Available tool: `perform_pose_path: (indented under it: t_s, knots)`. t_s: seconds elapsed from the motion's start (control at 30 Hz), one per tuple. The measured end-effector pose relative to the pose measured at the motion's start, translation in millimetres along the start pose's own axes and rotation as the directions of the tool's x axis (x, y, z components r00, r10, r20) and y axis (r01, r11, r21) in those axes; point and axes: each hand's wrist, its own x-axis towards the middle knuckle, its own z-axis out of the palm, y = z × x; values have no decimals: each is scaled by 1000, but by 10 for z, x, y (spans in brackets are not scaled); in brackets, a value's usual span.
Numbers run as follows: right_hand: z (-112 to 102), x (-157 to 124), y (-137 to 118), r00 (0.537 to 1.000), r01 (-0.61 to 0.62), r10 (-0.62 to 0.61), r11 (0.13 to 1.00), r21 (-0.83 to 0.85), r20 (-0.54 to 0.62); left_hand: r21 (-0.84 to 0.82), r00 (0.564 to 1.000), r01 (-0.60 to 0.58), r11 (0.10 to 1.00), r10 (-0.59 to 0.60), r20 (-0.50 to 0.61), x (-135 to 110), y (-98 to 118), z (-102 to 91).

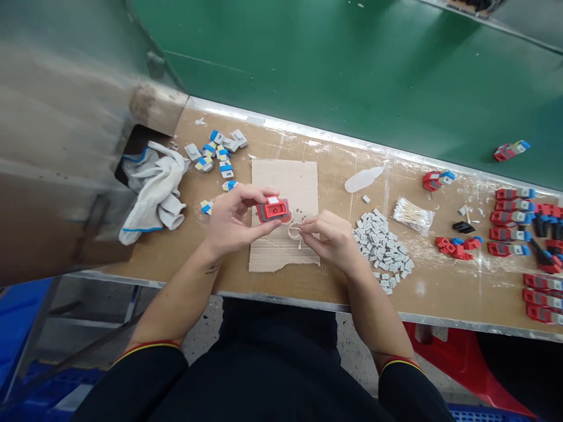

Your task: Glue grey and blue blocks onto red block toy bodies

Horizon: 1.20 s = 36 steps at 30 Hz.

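My left hand (237, 217) grips a red and grey plastic part (275, 209) by its edges, with a rectangular recess facing up. My right hand (329, 234) is closed in a pinch on a thin cotton swab (299, 245), mostly hidden by the fingers. Just under those fingertips lies a small round clear dish (294, 231). Both hands are above a torn piece of cardboard (284, 176). To the right of my right hand is a pile of small grey pieces (380, 243).
White gloves (153, 193) lie at the left near a metal panel. Behind my left hand are grey, blue and yellow blocks (222, 153). Toward the right sit a clear plastic bottle (364, 179), a bag of cotton swabs (412, 215) and rows of red-and-blue assemblies (510, 220).
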Motion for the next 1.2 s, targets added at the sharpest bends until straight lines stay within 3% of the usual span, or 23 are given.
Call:
perform_pose_path:
  t_s: [0.13,0.3,0.37,0.43,0.53,0.6,0.8,1.2]
  knots:
    - [18,-3,0,998,9,-11,999,47,55,-2,1000,16,1000,-16,-8,-7,-1,2]
    - [-121,27,-28,998,-16,10,996,92,65,12,1000,23,1000,-23,-16,-5,1,-14]
    - [-199,37,-57,999,-42,46,989,139,-29,46,1000,15,999,-15,-3,1,17,-17]
    - [-262,39,-95,976,-58,100,976,208,-196,73,1000,-20,997,19,23,9,45,-8]
    - [-298,33,-150,885,-37,166,956,290,-435,63,991,-93,994,87,98,20,103,34]
    - [-284,31,-180,851,-18,168,956,293,-498,43,981,-127,991,119,155,22,138,72]
    - [-224,42,-226,903,2,101,971,238,-418,28,960,-164,986,153,234,11,162,139]
    - [-204,25,-222,918,-15,108,971,238,-383,33,963,-144,989,133,235,7,157,142]
